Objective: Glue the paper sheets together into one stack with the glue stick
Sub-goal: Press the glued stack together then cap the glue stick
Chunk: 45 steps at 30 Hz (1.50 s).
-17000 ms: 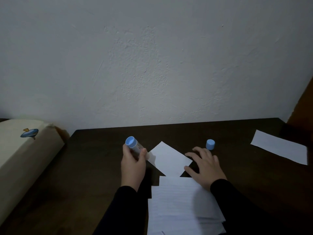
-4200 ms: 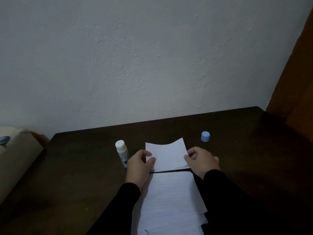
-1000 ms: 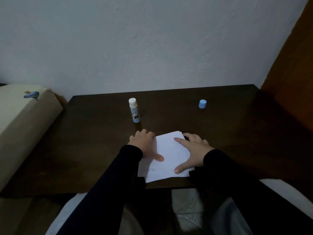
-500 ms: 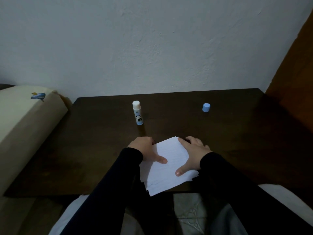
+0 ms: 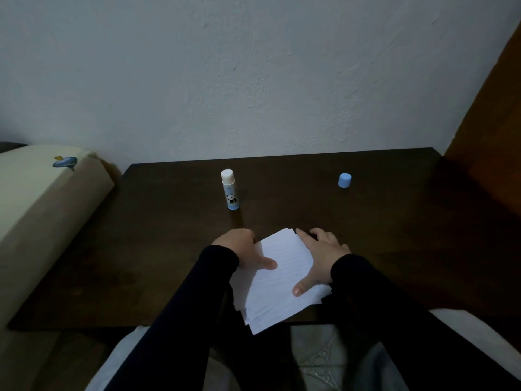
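A: What can't you make out?

B: The left hand [image 5: 245, 251] lies on the left edge of the paper stack [image 5: 277, 280]; its thumb is out flat on the top sheet, but the other fingers are behind the knuckles, so I cannot tell how they sit. The near corner of the stack juts over the front edge of the counter [image 5: 394, 235], and the lower sheets show only as fanned edges.

A: And the right hand [image 5: 320, 256]?

B: Spread flat, fingers straight along the stack's right edge, thumb pressing on the top sheet.

A: Any writing?

B: The sheets are ruled, with no words I can read. The glue stick [image 5: 230, 190] stands upright and uncapped beyond the stack, well apart; its label has a panda picture, and the text is too small. Its blue cap [image 5: 344, 180] sits far to the right. A cushion [image 5: 42, 210] at the left is cut off.
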### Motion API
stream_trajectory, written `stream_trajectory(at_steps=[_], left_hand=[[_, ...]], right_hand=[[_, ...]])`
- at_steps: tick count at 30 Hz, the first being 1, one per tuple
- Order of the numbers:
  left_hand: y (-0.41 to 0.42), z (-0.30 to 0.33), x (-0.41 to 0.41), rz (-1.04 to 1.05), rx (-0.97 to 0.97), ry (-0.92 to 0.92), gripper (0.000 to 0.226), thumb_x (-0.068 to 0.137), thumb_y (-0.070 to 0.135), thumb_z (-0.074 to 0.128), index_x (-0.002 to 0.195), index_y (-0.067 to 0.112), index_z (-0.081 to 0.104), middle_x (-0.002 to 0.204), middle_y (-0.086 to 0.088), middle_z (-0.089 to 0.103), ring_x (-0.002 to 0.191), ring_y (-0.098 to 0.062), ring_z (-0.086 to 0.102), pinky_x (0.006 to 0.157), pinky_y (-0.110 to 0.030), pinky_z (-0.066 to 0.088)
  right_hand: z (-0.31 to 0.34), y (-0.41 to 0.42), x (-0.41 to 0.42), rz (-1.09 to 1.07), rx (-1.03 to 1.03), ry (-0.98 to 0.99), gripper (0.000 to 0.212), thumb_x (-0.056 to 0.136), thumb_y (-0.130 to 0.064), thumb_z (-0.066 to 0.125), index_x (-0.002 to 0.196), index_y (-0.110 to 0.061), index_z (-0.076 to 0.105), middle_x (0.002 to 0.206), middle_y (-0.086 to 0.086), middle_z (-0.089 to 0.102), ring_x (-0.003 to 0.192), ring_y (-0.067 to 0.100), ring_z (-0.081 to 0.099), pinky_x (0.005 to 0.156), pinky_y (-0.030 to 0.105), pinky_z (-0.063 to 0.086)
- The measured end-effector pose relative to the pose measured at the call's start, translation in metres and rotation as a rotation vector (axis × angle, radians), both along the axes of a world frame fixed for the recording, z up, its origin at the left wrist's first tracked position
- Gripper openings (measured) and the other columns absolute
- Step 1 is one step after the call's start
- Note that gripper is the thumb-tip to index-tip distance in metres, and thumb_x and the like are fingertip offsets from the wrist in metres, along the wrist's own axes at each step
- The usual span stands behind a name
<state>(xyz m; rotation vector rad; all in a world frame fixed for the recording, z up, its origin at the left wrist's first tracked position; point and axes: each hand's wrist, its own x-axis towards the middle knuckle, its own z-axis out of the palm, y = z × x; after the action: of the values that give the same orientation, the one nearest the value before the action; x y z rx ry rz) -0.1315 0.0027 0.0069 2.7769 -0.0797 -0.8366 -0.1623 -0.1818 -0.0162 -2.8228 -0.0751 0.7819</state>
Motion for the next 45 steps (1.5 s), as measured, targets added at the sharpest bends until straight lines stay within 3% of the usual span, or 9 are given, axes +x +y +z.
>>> stream_trajectory(at_steps=[14,18,22,25,31,35,37,41,45], left_hand=[[0.001,0.002,-0.002,-0.018,-0.042,0.043,0.054,0.072,0.057,0.074,0.112,0.025,0.059,0.101,0.005,0.063,0.091,-0.012,0.057,0.081,-0.029,0.049],[0.012,0.005,-0.002,0.054,-0.282,0.076,0.033,0.077,0.041,0.076,0.104,0.027,0.063,0.096,0.009,0.065,0.090,-0.007,0.057,0.070,-0.025,0.041],[0.018,0.007,-0.002,0.197,-0.568,0.066,0.025,0.082,0.031,0.074,0.103,0.030,0.061,0.101,0.008,0.067,0.096,-0.010,0.062,0.082,-0.030,0.047],[0.022,0.009,-0.002,0.285,-0.771,0.003,0.027,0.082,0.028,0.074,0.104,0.029,0.060,0.103,0.006,0.068,0.095,-0.012,0.065,0.077,-0.030,0.050],[0.017,0.003,-0.004,0.487,-1.104,-0.172,0.035,0.081,0.024,0.075,0.110,0.028,0.056,0.112,0.001,0.065,0.101,-0.016,0.064,0.083,-0.036,0.053],[0.004,0.001,-0.010,0.596,-1.213,-0.206,0.034,0.083,0.027,0.073,0.112,0.029,0.056,0.114,0.001,0.063,0.106,-0.020,0.061,0.092,-0.049,0.051],[-0.003,0.000,-0.013,0.624,-1.256,-0.200,0.033,0.082,0.027,0.073,0.111,0.027,0.057,0.114,0.000,0.064,0.106,-0.021,0.061,0.091,-0.050,0.052],[-0.011,-0.002,-0.013,0.627,-1.249,-0.244,0.035,0.081,0.025,0.074,0.111,0.028,0.056,0.113,0.003,0.062,0.104,-0.016,0.059,0.085,-0.041,0.053],[-0.016,-0.001,-0.011,0.616,-1.242,-0.276,0.034,0.081,0.023,0.073,0.109,0.030,0.055,0.112,0.005,0.060,0.103,-0.013,0.057,0.086,-0.042,0.051]], right_hand=[[0.005,0.002,-0.002,-0.010,0.004,0.015,0.131,0.060,-0.057,0.084,0.152,-0.035,-0.007,0.159,0.004,0.001,0.146,0.029,0.003,0.114,0.057,0.012],[0.006,0.001,-0.002,-0.046,0.053,-0.005,0.129,0.061,-0.054,0.084,0.151,-0.036,-0.007,0.158,0.003,0.008,0.145,0.028,0.008,0.115,0.057,0.014],[0.010,-0.002,0.005,-0.191,0.206,-0.033,0.129,0.064,-0.048,0.085,0.152,-0.034,-0.008,0.155,0.001,0.019,0.141,0.025,0.021,0.115,0.054,0.023],[0.014,-0.006,0.012,-0.419,0.425,-0.135,0.126,0.064,-0.044,0.086,0.153,-0.031,-0.002,0.156,0.003,0.022,0.142,0.026,0.025,0.115,0.049,0.027],[0.025,-0.012,0.016,-0.707,0.762,-0.176,0.086,0.081,-0.054,0.068,0.148,-0.014,0.030,0.145,0.006,0.045,0.130,0.023,0.045,0.106,0.038,0.036],[0.026,-0.006,0.015,-0.654,0.884,-0.173,0.038,0.093,-0.045,0.057,0.118,-0.018,0.060,0.121,-0.001,0.063,0.100,0.010,0.060,0.083,0.027,0.047],[0.029,-0.002,0.013,-0.645,1.007,-0.227,0.019,0.097,-0.034,0.052,0.109,-0.020,0.058,0.104,-0.006,0.065,0.087,0.003,0.059,0.069,0.020,0.044],[0.029,0.001,0.014,-0.627,1.051,-0.395,0.017,0.098,-0.027,0.052,0.114,-0.028,0.050,0.105,-0.008,0.060,0.094,0.007,0.059,0.076,0.028,0.051],[0.028,0.001,0.014,-0.558,0.976,-0.517,0.017,0.097,-0.024,0.053,0.110,-0.033,0.046,0.101,-0.015,0.054,0.096,0.004,0.056,0.075,0.024,0.051]])
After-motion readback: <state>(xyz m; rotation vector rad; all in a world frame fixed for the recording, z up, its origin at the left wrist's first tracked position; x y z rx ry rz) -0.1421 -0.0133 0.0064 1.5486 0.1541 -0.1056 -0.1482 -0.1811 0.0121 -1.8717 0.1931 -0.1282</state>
